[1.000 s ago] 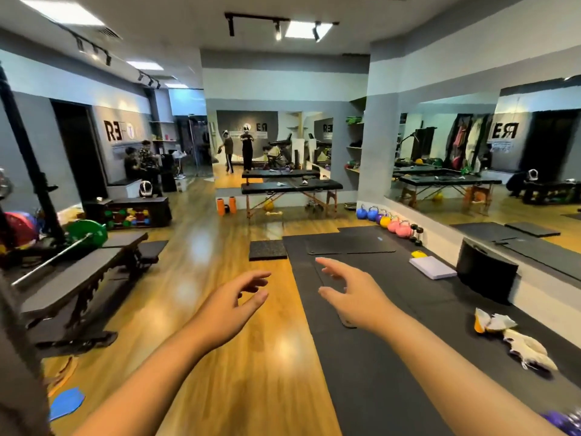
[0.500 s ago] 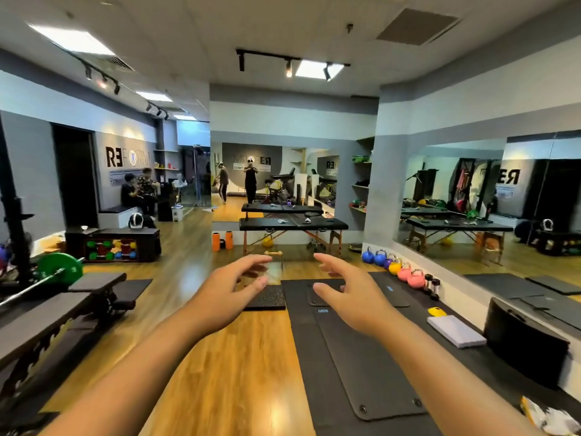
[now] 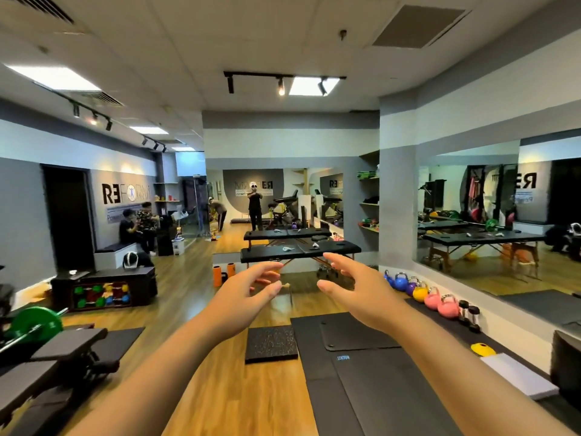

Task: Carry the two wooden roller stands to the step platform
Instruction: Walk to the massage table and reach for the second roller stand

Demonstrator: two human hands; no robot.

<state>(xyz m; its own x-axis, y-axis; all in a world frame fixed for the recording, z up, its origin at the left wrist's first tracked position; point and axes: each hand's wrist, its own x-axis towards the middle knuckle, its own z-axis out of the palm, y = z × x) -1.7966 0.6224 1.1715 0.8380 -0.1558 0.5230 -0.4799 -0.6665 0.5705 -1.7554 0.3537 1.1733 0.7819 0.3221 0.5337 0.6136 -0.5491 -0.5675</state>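
I have both hands out in front of me at chest height, holding nothing. The left hand point(image 3: 243, 294) has an open grip, fingers loosely curled and thumb apart from them, palm turned toward the right. The right hand point(image 3: 355, 286) mirrors it, fingers spread and slightly bent, palm turned left. A clear gap lies between the two grips.

In that gap, just beyond my fingertips, I can make out a small pale wooden piece point(image 3: 286, 286) low on the floor. It may be one of the roller stands, but it is too small and partly hidden by my left thumb for me to tell its long axis or which way it points. I cannot tell where the second stand is.

Below the grips a speckled black mat tile point(image 3: 271, 343) lies flat on the wooden floor point(image 3: 201, 309), touching the edge of the larger black floor mats point(image 3: 371, 382) under my right forearm. Beyond the grips stands a black massage table point(image 3: 300, 250) with small pale items on top.

Right of the right grip, a row of coloured kettlebells point(image 3: 421, 292) lines the wall base. Left of the left grip, a dark open-fronted box point(image 3: 103, 289) holds coloured dumbbells stacked inside.
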